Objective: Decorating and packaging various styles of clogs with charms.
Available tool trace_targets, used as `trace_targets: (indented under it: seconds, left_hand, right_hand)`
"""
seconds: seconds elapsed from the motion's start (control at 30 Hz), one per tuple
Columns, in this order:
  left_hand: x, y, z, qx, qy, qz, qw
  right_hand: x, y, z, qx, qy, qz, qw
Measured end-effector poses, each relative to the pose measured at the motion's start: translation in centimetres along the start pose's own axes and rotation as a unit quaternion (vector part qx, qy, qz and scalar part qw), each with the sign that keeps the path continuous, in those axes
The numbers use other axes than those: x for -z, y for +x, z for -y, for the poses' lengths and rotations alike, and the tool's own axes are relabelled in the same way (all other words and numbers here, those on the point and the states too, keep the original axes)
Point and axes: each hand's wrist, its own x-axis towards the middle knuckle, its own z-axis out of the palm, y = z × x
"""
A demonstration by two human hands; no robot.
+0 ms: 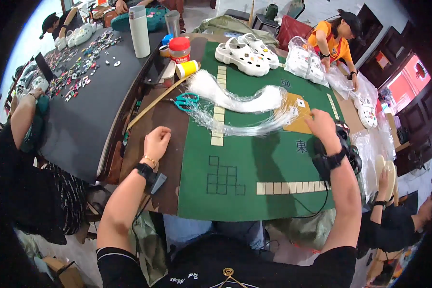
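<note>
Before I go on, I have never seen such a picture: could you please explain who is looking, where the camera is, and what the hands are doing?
The camera sits on a person's head and looks down, so the edges bend. The two forearms from below are that person's own. The left hand, closed in a loose fist, rests on the brown table beside the green mat. The right hand touches a tan card at the end of clear plastic strands. Teal scissors and white clogs lie further back. Other people work around.

A brown cardboard card (298,115) with a small white label (301,102) is lying on the green worktop (254,163), holding clear plastic fasteners (235,108).
</note>
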Motion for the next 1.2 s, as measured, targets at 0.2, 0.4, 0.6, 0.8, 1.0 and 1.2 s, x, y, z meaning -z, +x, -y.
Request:
trace_targets:
  seconds: [0.2,0.4,0.6,0.8,1.0,1.2]
  left_hand:
    - [-0.5,-0.5,-0.6,0.048,-0.050,-0.023,0.997]
    - [-0.1,-0.7,-1.5,0.045,-0.041,-0.023,0.998]
    - [0.0,-0.7,-1.9,0.066,-0.024,-0.011,0.997]
    - [0.3,-0.4,-2.5,0.056,-0.011,0.000,0.998]
    - [0.5,0.4,-2.6,0.042,0.006,0.012,0.999]
    - [0.7,0.5,-2.6,0.042,0.007,0.013,0.999]
  right_hand:
    - [-1.8,11.0,7.5,0.081,0.059,0.011,0.995]
    - [-4.2,20.6,13.1,0.177,-0.001,-0.045,0.983]
    - [-7.8,29.6,16.4,0.141,0.026,-0.110,0.984]
    - [-9.6,35.8,18.5,0.060,0.058,-0.070,0.994]
    - [-12.0,40.1,18.4,-0.001,0.108,0.001,0.994]
    - [-10.2,40.2,20.2,-0.029,0.017,0.104,0.994]
